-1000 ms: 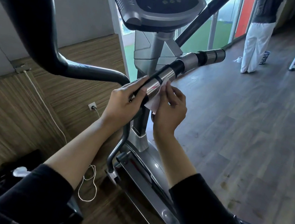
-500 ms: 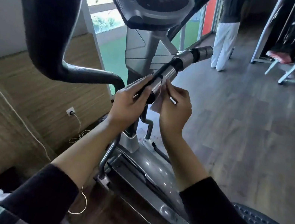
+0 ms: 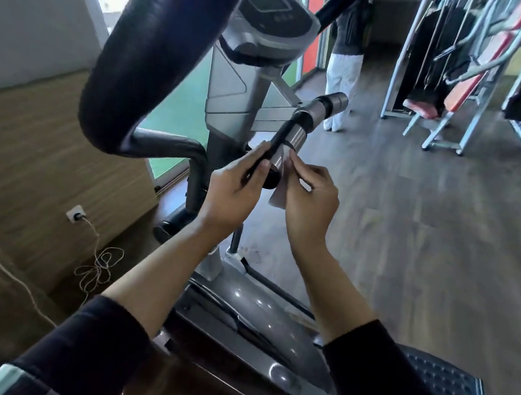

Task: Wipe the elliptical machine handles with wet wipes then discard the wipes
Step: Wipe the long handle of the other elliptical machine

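Both hands seemingly press wipe (image 3: pixel 279 193) against handle (image 3: pixel 291 140).

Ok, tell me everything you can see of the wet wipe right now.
The wet wipe is a thin white sheet, creased, pressed against the near end of the fixed handlebar with its silver sensor bands. The right hand pinches it against the bar; a corner hangs free below. The left hand holds the handlebar beside it. Most of the wipe is hidden.
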A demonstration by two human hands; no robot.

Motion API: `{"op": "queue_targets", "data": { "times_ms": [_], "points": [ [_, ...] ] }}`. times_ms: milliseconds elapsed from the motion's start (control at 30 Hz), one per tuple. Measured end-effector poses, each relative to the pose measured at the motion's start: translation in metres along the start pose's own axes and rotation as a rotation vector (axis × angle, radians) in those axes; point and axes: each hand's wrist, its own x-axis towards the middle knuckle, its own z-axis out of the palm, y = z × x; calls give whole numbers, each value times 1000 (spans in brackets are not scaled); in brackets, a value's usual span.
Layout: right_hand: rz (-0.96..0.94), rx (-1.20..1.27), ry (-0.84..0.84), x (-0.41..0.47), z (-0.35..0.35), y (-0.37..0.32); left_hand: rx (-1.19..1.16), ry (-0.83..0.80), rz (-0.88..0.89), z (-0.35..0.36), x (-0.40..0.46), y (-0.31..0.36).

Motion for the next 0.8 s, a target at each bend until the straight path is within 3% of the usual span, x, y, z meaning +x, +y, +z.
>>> {"op": "queue_targets", "data": {
  "times_ms": [267, 800],
  "points": [
    [-19, -103, -3, 16, 7, -14, 0, -34, -11, -4, -3, -1],
    [-65, -66, 55, -23, 4, -10, 57, -50, 79, -15, -10, -2]
  ]
}}
